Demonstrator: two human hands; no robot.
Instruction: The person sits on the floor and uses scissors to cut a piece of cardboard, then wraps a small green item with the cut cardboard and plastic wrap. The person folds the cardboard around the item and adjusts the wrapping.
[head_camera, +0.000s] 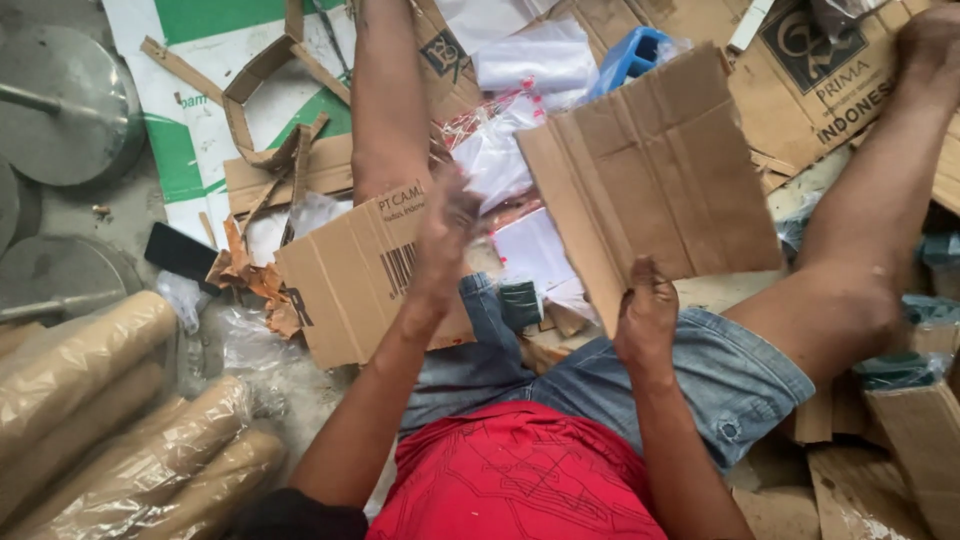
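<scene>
I sit on the floor with my legs spread. My right hand (646, 312) grips the lower edge of a creased brown cardboard sheet (655, 175) and holds it up, tilted, above my lap. My left hand (446, 222) is blurred, its fingers loosely curled over the edge of a second cardboard piece (350, 275) with a barcode that lies across my left thigh; whether it grips that piece is unclear. Clear plastic bags (500, 150) and white packets lie between my legs beyond both hands.
Rolls wrapped in brown plastic (120, 420) lie at the lower left, round metal discs (60, 100) at the upper left. A black phone (180, 252) lies by torn cardboard scraps. Printed cardboard boxes (830, 70) and a blue plastic object (632, 55) lie at the top right.
</scene>
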